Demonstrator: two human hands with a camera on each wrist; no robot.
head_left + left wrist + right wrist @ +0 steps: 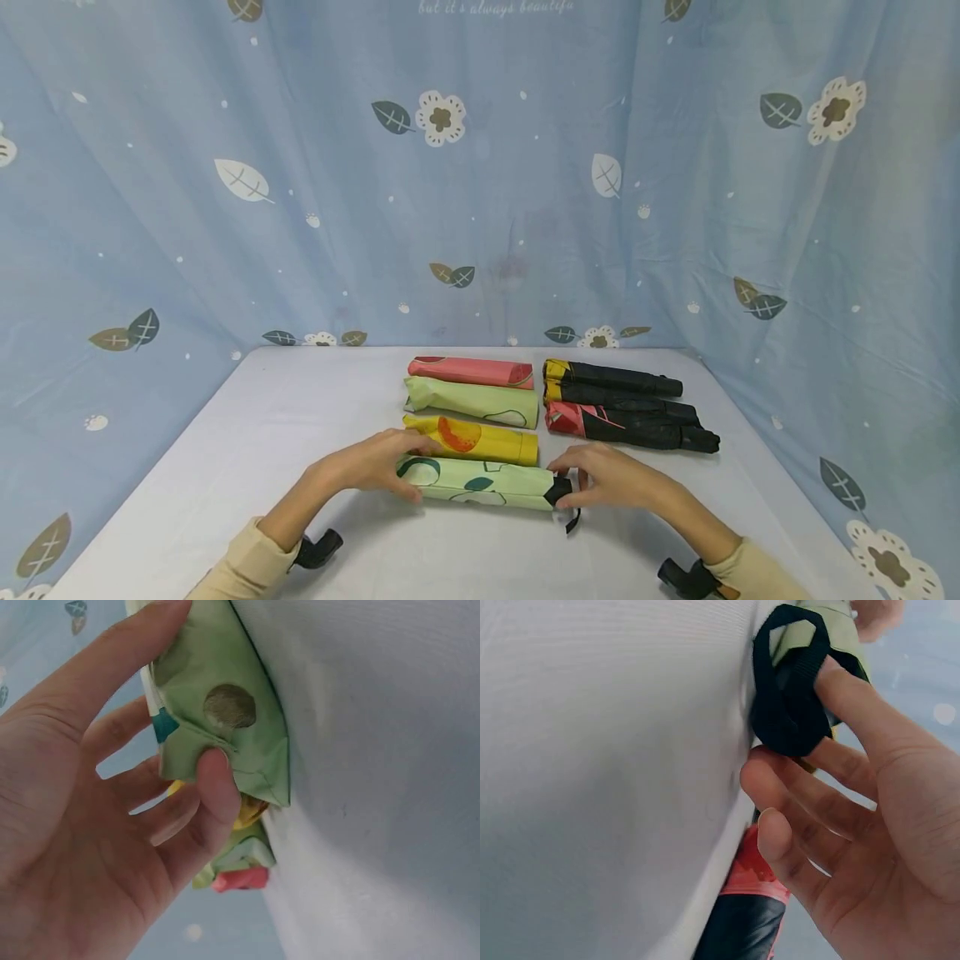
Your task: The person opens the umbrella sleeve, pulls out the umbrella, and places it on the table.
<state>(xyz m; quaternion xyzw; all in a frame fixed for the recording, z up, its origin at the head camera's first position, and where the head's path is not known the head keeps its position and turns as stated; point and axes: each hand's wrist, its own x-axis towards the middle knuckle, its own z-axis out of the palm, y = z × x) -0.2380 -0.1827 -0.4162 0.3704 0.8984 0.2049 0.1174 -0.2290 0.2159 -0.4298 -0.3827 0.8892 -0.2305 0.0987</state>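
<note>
A folding umbrella (487,485) in a pale green avocado-print sleeve lies crosswise near the middle of the white table. At its left end my left hand (378,462) grips the sleeve, thumb on the near side and fingers on the far side. The little fingertip presses the sleeve's end in the left wrist view. My right hand (611,477) pinches the black handle end between thumb and fingers. From that end hangs a black wrist strap (791,682), looped beside the thumb in the right wrist view. Just behind lies a yellow orange-print umbrella sleeve (487,442), close to my left fingers.
Farther back lie a light green sleeve (472,400) and a pink watermelon-print sleeve (472,372), in a row. To their right are several dark folded umbrellas, two with yellow ends (557,372) and one with a red end (566,418). A blue patterned curtain (480,208) surrounds the table (315,400).
</note>
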